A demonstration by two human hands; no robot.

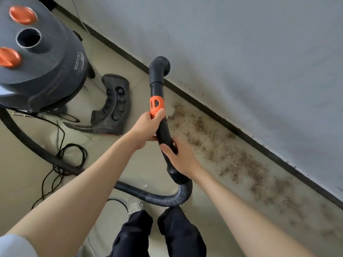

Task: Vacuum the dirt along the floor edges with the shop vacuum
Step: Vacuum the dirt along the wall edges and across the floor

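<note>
Black wand [157, 89] in 2 hands [146, 129]

Bare tile lies open between the dirt [228, 151] band and the person's legs [157, 236], but to the left the way is crowded — the shop vacuum [42, 58], a loose curved base piece [115, 106] and tangled black cord [63, 164]. The ribbed hose [167, 198] loops across the floor just before the legs. The wall [250, 62] and its dark baseboard [213, 112] close off 1 whole side — the dirt runs right beside them.

both hands [148, 127] grip the vacuum wand [156, 89] beside scattered dirt [222, 151].
</note>
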